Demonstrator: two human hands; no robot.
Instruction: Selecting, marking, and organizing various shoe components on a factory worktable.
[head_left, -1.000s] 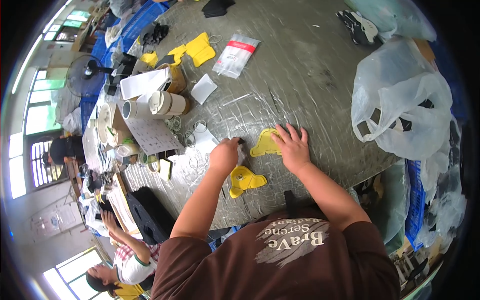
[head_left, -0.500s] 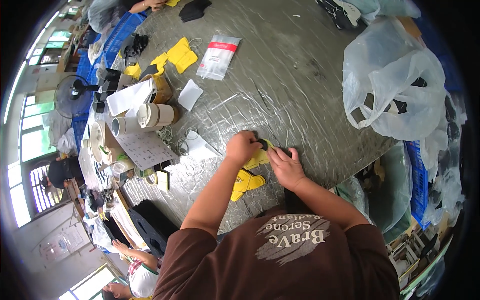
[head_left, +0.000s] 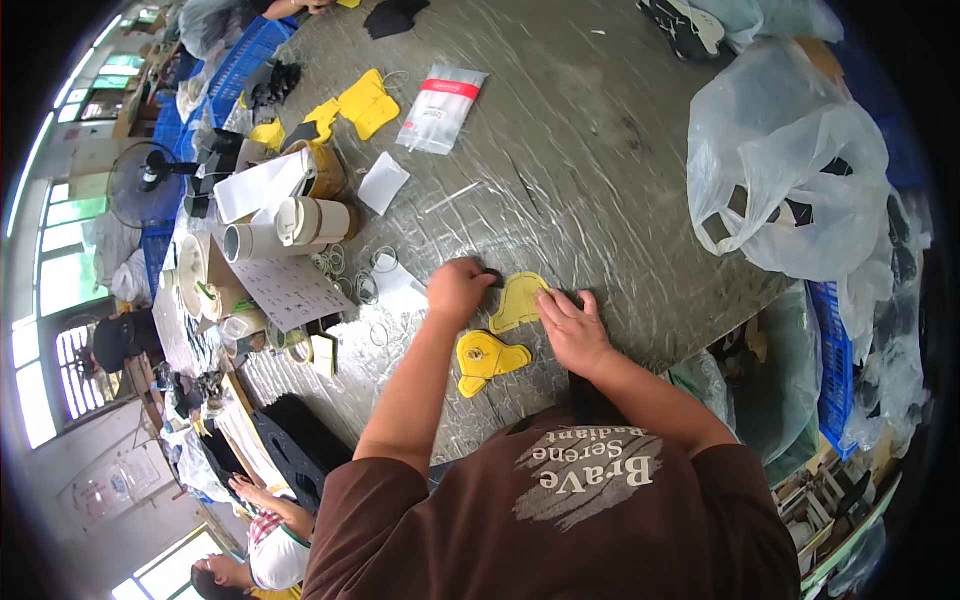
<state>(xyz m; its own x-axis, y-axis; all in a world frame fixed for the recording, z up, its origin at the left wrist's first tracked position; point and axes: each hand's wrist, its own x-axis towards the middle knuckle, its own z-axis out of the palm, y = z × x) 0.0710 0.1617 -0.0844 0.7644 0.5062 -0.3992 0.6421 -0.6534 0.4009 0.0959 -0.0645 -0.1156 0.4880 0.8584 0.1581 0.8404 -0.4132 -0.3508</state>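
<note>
A flat yellow cut-out piece (head_left: 517, 303) with a thin line along its edge lies on the dark, wrinkled table covering. On its right edge rest the fingertips of my right hand (head_left: 574, 335), fingers stretched out. My left hand (head_left: 458, 292) is just left of the piece, apart from it, closed on a small black object (head_left: 491, 277). Most of that object is hidden in the fingers, so its kind is unclear. Nearer to me lies a second set of yellow pieces (head_left: 488, 362), apparently overlapping, with a small dark mark near its top.
White cups (head_left: 312, 221), papers (head_left: 285, 290) and thin rings (head_left: 368, 290) crowd the left side. Farther off lie more yellow pieces (head_left: 368, 105) and a clear packet with a red band (head_left: 441, 110). At right stands a large translucent plastic bag (head_left: 790, 170). Another person's hand shows at the far edge.
My left hand has moved left, off the yellow piece, taking the black object with it and uncovering the piece. My right hand has stayed almost in place.
</note>
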